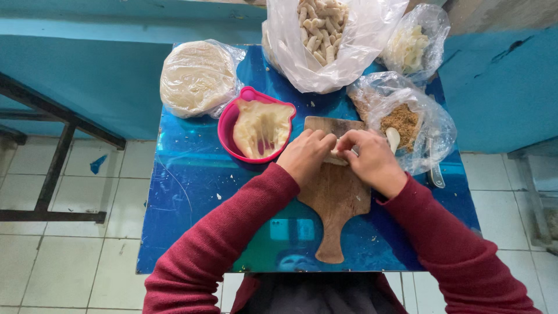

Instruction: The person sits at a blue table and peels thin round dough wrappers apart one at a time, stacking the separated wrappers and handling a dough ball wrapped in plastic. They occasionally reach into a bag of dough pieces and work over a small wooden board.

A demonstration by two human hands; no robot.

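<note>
My left hand [305, 156] and my right hand [372, 161] meet over a wooden cutting board [336, 203] on a shiny blue table [192, 192]. Between the fingers of both hands lies a pale rolled piece of dough [337, 158], mostly hidden by them. Both hands curl around it. Just left of my left hand stands a pink bowl [228, 125] with a thin pale wrapper draped inside.
A bagged stack of round wrappers [197, 78] lies at the back left. A big clear bag of finished rolls [325, 29] stands behind, with a smaller bag [412, 46] beside it. A bag of brown filling [401, 122] with a spoon [393, 138] sits right of the board. Tiled floor surrounds the table.
</note>
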